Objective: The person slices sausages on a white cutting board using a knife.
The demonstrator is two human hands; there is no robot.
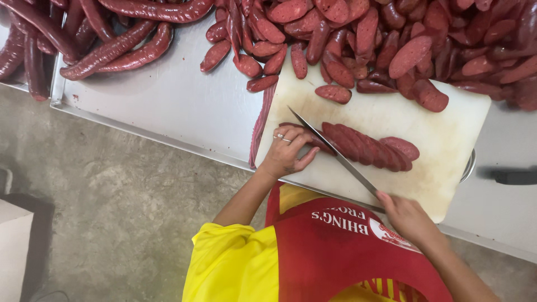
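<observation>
On a white cutting board (pixel 442 151) lies a dark red sausage (pixel 366 146), cut into a row of slanted slices. My left hand (pixel 284 150), with rings on its fingers, presses down on the uncut left end of that sausage. My right hand (pixel 407 218) is closed around the handle of a long knife (pixel 335 152). The blade runs diagonally up and to the left across the sausage, right beside my left fingers. I wear a yellow shirt and a red apron (pixel 335 246).
A big heap of sausage slices (pixel 391 45) covers the far end of the board and the steel table (pixel 179 100). Whole sausages (pixel 112 47) lie piled at the far left. A dark handle (pixel 514 176) rests at the right. Concrete floor (pixel 112 201) lies below, with a white box (pixel 14 251).
</observation>
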